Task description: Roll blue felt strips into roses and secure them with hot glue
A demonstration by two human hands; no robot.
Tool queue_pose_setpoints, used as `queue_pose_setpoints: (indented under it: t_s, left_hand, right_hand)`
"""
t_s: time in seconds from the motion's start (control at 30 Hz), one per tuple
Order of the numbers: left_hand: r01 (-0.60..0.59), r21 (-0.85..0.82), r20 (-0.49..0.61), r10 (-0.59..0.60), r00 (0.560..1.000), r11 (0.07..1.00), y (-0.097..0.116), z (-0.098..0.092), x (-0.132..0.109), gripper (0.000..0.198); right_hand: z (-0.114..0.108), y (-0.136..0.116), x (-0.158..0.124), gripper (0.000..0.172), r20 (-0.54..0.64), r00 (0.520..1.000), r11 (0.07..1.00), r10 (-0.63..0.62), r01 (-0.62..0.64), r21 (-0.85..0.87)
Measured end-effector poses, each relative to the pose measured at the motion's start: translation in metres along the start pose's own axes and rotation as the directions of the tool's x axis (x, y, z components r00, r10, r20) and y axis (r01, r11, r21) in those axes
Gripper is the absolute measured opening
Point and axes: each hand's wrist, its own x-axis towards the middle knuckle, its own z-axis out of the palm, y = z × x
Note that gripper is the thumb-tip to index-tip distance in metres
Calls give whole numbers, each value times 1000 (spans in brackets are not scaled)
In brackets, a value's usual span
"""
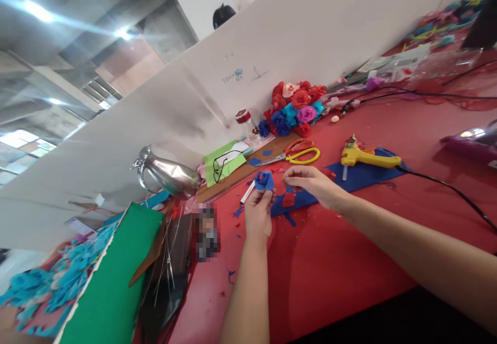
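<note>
A small blue paper flower with a red spot at its centre is pinched upright in the fingers of my left hand. Just to its right, my right hand is apart from the flower, thumb and fingertips pressed together. Whatever those fingertips hold, if anything, is too small to make out. Beneath the hands lies a long blue paper strip, with a red paper piece on it. A yellow glue gun rests on the strip's far right part. Scissors with red and yellow handles lie beyond my hands.
Finished paper flowers are heaped against the white partition. A lidded jar, eyeglasses and a steel jug stand or lie left of them. A green board is at left. The glue gun's black cord runs right.
</note>
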Motion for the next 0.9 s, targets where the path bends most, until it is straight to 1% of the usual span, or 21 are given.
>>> queue_pose_setpoints:
  t_s: [0.07,0.13,0.2,0.3,0.43,0.5,0.6,0.7,0.73,0.8,0.87,0.9]
  left_hand:
    - [52,-72,-45,-56,997,996,1,2,0,31]
    - [77,-110,-68,-85,994,991,2,4,-1,31]
    - [87,-133,-91,-100,991,987,4,6,-1,30]
    - [87,-189,-142,-115,983,978,5,9,-2,29]
    - [97,-228,-164,-136,977,969,3,11,-1,25]
    - [95,-214,-136,-126,983,972,3,11,-1,21]
    - [70,-163,-32,-76,997,984,5,6,-2,17]
    - [10,-55,90,-5,996,998,9,-1,-3,29]
    - [-12,-6,112,13,994,1000,10,-5,-2,31]
    - [-42,69,108,34,994,997,10,-11,0,33]
    - [-44,98,58,38,998,994,9,-17,4,37]
    - [-25,119,42,20,999,993,9,-19,6,39]
  right_hand:
    - [4,8,-1,19,77,997,997,13,-7,-74]
    - [8,14,-4,19,129,992,983,12,11,-183]
    - [11,19,-6,17,140,990,957,26,16,-288]
    - [12,22,-7,14,145,988,934,46,9,-356]
    - [11,23,-6,15,133,991,902,-14,70,-425]
    - [11,24,-5,15,151,988,898,8,60,-437]
    - [10,21,-6,15,176,984,913,3,69,-403]
    - [9,19,-6,15,176,983,909,-52,120,-399]
    - [8,18,-6,14,176,982,907,-64,131,-401]
    - [8,19,-6,14,165,983,911,-79,138,-387]
    - [8,21,-5,15,110,989,933,-97,129,-337]
    - [7,21,-4,16,65,992,947,-105,120,-297]
